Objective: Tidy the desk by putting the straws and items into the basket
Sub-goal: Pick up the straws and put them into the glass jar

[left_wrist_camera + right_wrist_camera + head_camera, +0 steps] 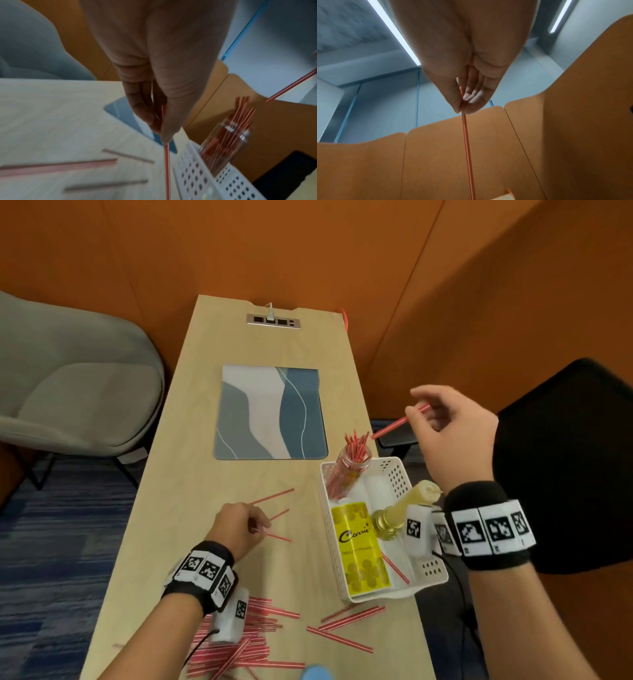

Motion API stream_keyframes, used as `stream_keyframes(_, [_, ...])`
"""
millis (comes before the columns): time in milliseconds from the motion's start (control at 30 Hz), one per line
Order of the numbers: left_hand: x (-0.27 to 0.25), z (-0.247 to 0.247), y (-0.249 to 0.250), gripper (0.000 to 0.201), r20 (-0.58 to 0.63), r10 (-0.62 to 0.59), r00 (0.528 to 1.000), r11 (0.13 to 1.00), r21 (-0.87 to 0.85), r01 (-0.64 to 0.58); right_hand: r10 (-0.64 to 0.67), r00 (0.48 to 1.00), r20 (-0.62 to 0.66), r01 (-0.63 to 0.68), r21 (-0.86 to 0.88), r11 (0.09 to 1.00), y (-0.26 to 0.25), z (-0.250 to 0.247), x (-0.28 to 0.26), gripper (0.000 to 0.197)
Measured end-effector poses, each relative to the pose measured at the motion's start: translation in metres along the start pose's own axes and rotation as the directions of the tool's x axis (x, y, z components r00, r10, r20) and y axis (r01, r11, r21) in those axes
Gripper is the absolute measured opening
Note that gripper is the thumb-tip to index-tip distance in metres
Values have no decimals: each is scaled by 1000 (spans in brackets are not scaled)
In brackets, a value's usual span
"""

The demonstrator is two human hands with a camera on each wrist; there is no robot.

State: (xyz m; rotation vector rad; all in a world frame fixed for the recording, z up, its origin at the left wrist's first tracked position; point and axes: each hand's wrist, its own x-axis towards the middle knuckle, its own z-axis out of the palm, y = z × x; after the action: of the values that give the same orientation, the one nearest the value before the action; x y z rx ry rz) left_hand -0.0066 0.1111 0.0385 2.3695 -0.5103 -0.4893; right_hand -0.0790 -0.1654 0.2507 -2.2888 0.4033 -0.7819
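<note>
While loose straws (pixel 239 642) lie heaped on the near tabletop (pixel 178 474), my left hand (pixel 236 529) pinches one straw (pixel 166 169) there; beyond the basket (pixel 397 474), my right hand (pixel 452 433) pinches another straw (pixel 394 426) above the jar (pixel 352 463).

Black wristbands (pixel 489 529) carry white square-coded tags and cameras.
</note>
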Motion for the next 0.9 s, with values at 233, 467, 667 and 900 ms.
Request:
stream_keyframes(233, [13,-69,79,27,-214,166,963,983,-36,-178,121,981,149,-108,-91,990,58,43,14,37])
stream_keyframes(467, [33,-132,178,21,-226,397,890,911,-22,-412,359,929,94,-359,-9,933,96,47,-29,25])
stream_keyframes(667, [76,-136,259,26,47,490,870,851,192,-489,324,817,476,-380,21,925,89,71,-117,12])
stream_keyframes(900, [120,-80,282,29,317,366,875,770,424,-476,293,691,661,-370,-24,929,86,102,-171,12])
